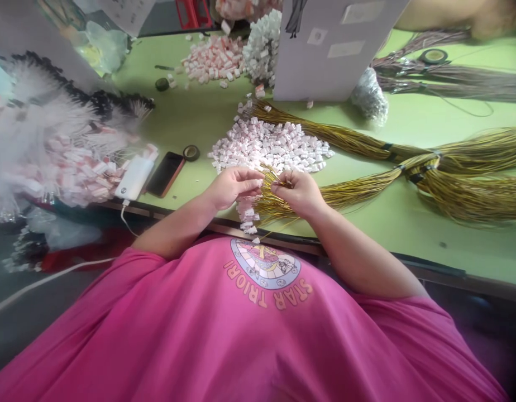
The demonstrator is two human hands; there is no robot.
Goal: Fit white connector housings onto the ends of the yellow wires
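Note:
My left hand [238,187] is closed in a pinch, and a small whitish piece that looks like a plastic connector shows at its fingertips. Just to the right, my right hand [300,194] has its fingers closed on the ends of thin yellow-brown wires. The two hands almost meet. Below and between them fans out the near wire bundle [345,194]. Several white connectors [247,215] sit in a row under my left hand, down to the table's front edge. Past my hands spreads a heap of white and pinkish connectors [275,146].
A phone [165,174], a white power bank [134,177] with a cable and a tape roll [191,153] lie left. More wire bundles [476,190] are tied at right. A grey-white panel [325,56] stands behind the heap. Another person's arm [446,14] shows top right.

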